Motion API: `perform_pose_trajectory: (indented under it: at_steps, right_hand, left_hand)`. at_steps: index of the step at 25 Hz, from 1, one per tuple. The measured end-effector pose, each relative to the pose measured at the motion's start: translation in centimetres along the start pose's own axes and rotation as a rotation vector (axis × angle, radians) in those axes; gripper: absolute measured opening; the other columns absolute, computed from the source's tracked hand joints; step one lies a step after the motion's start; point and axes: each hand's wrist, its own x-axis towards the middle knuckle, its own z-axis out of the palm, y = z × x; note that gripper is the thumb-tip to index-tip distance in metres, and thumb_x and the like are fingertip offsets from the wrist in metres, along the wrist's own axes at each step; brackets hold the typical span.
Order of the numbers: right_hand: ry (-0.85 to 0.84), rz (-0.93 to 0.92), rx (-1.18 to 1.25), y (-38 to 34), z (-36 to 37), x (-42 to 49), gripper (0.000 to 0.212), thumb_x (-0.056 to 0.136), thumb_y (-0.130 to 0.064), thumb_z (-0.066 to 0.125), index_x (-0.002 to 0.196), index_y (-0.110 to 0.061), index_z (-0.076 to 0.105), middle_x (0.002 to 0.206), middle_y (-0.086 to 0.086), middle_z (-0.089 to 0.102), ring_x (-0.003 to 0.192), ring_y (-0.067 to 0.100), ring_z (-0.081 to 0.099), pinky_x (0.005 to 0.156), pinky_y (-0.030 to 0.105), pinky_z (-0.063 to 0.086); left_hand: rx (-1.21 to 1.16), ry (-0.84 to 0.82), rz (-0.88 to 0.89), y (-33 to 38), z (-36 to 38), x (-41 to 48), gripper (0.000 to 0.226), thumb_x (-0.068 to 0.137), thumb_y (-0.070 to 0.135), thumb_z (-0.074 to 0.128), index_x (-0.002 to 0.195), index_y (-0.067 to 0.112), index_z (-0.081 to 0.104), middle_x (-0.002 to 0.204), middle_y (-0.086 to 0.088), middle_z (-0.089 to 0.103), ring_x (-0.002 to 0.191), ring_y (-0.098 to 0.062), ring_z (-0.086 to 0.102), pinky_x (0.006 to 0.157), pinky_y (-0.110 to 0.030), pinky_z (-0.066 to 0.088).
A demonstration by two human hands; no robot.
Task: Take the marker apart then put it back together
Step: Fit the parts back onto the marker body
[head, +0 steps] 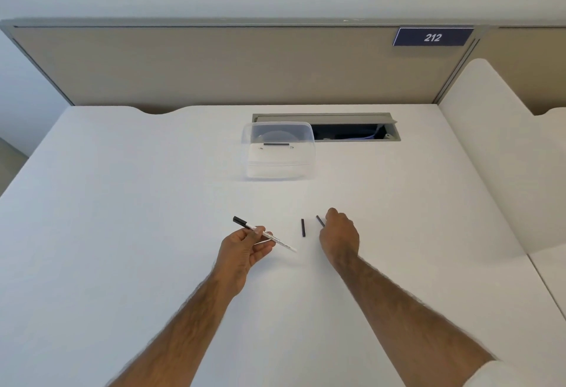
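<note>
Two bare forearms reach up from the bottom edge over a white counter (122, 202). The left hand (243, 251) is turned palm-up a little above the surface, its fingers (263, 247) and thumb closed on the white marker body (269, 236), which lies across them at a slant: the black end points up and to the left, and the pale bare end points down and to the right, past the fingertips. The right hand (338, 235) is turned knuckles-up just to the right, curled over a short dark stick (320, 220) whose free end pokes out to the left of the knuckles; the hand hides its other end, so I cannot tell for certain whether the fingers are pinching it or only resting beside it. Between the two hands, a second short dark piece (303, 227) lies alone on the counter, nearly upright in the view and touching neither hand. Farther back, near the middle of the counter, stands a clear plastic container (278, 153). Behind it and to the right, a long cable slot (352, 132) is open in the counter. A tan divider panel (214, 64) rises at the back edge, bearing a dark blue sign (432, 37) that reads 212.
</note>
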Motion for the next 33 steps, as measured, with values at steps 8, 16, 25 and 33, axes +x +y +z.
perform_pose_trajectory:
  at_steps: [8,16,25,33]
  right_hand:
    - [0.043,-0.021,0.398,1.5,-1.7,0.2,0.013,0.083,-0.01,0.058,0.09,-0.014,0.068,0.092,0.0,0.067,0.082,0.02,0.063,0.065,0.03,0.047]
    - [-0.15,0.095,1.475,-1.4,-3.9,-3.2,0.004,0.093,0.001,0.063,0.095,-0.002,0.065,0.092,0.019,0.078,0.074,0.028,0.074,0.065,0.035,0.059]
    - [-0.236,0.095,1.651,-2.5,-3.5,-3.8,0.002,0.098,-0.001,0.059,0.1,0.0,0.058,0.103,0.026,0.076,0.091,0.041,0.076,0.074,0.037,0.062]
    - [-0.236,0.101,1.695,-2.6,-3.1,-3.7,0.001,0.098,0.0,0.059,0.099,-0.001,0.06,0.103,0.026,0.076,0.091,0.042,0.076,0.074,0.036,0.062]
  left_hand:
    - [-0.079,-0.007,0.022,1.3,0.8,1.1,0.014,0.097,0.01,0.067,0.104,-0.002,0.069,0.099,-0.018,0.078,0.087,-0.029,0.078,0.071,-0.028,0.063]
    - [-0.199,0.015,0.078,2.4,1.5,2.0,0.013,0.097,0.007,0.065,0.106,-0.003,0.068,0.096,-0.018,0.078,0.088,-0.028,0.078,0.073,-0.028,0.063]
    - [-0.238,0.034,0.1,3.1,1.9,1.6,0.011,0.099,0.005,0.063,0.104,-0.003,0.068,0.094,-0.015,0.078,0.086,-0.026,0.078,0.075,-0.029,0.063]
    - [-0.261,0.029,0.086,2.9,2.5,1.3,0.011,0.098,0.005,0.063,0.105,-0.004,0.067,0.095,-0.016,0.078,0.086,-0.026,0.078,0.074,-0.029,0.064]
